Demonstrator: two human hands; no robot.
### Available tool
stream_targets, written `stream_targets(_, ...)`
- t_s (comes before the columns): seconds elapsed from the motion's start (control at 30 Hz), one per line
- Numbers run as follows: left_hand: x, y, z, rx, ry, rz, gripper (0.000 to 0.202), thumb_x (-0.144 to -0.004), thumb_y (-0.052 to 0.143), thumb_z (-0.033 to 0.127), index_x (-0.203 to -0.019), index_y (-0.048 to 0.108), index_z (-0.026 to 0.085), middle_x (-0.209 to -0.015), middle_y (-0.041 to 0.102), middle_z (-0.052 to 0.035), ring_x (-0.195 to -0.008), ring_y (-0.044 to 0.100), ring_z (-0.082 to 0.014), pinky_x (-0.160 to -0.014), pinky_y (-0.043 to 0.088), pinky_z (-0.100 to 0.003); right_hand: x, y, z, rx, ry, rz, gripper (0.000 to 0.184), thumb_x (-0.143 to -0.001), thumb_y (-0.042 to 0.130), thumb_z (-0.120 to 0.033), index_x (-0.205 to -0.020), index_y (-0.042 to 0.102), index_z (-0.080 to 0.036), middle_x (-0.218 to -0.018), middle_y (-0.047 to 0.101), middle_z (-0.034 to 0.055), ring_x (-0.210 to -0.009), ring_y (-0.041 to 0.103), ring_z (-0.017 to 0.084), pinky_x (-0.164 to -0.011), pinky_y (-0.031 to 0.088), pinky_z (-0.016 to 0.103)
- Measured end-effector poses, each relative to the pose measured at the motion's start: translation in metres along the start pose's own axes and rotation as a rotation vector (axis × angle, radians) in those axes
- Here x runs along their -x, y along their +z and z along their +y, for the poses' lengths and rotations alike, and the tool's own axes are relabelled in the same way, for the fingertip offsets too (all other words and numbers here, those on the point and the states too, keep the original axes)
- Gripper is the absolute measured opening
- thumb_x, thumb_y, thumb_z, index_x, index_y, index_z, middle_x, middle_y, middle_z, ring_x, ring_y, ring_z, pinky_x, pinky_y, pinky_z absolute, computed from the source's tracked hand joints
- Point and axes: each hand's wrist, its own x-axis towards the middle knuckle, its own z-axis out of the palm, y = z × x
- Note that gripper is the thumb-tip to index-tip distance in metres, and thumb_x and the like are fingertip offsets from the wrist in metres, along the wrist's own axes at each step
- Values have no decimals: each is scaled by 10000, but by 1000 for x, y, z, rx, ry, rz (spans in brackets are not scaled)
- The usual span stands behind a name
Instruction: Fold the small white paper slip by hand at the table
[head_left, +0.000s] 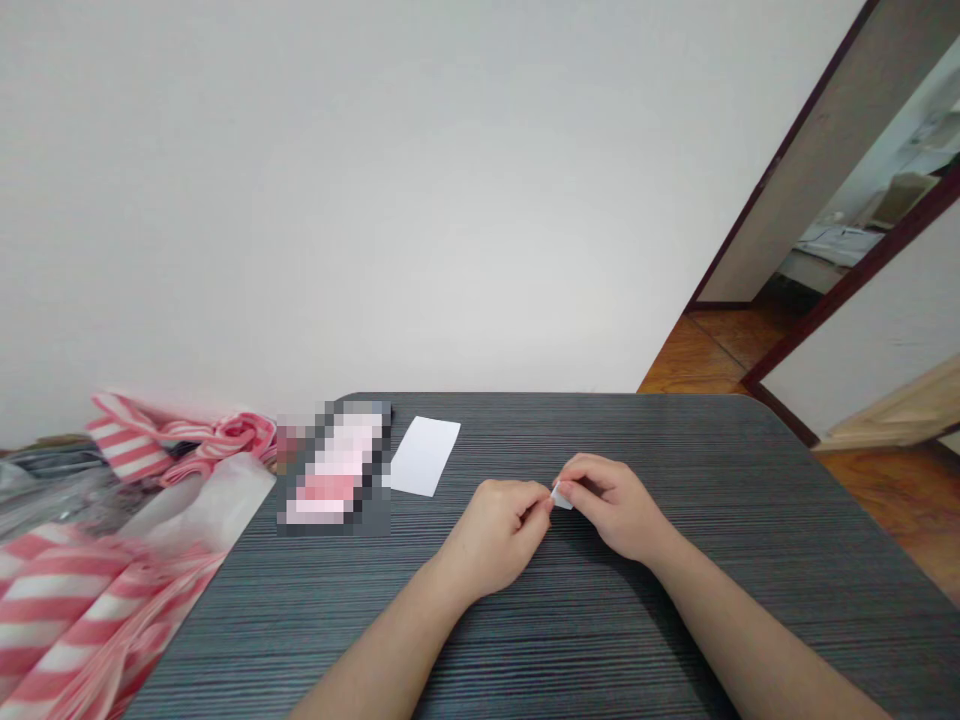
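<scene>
Between my two hands is a small piece of white paper (562, 498), mostly covered by the fingers. My left hand (501, 532) is closed, its thumb and forefinger pinching the paper's left end. Thumb and fingers of my right hand (616, 508) pinch it from the other side. Both hands are just above the dark table (600, 640). Farther back and to the left, a flat white sheet of paper (426, 456) lies on the table, touched by neither hand.
A pixelated, blurred-out rectangle (335, 465) lies left of the sheet. Pink-and-white striped cloth (75, 610) and clear plastic (202, 500) are heaped beyond the table's left edge. A white wall (480, 200) stands behind the table; a doorway (832, 240) is at the right.
</scene>
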Motion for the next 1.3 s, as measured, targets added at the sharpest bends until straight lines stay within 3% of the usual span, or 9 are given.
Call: stream_targets(1.3,0,3,-1,50,-78,49,296,-917,463,216,-656,594,169,-565,568,29,-537,496,-96,-558,337,-224,1,-1,4,-5,0,2,129,-915,569,-193,-870,690,-192,-816,667,32,-754,611,155,-714,466,282)
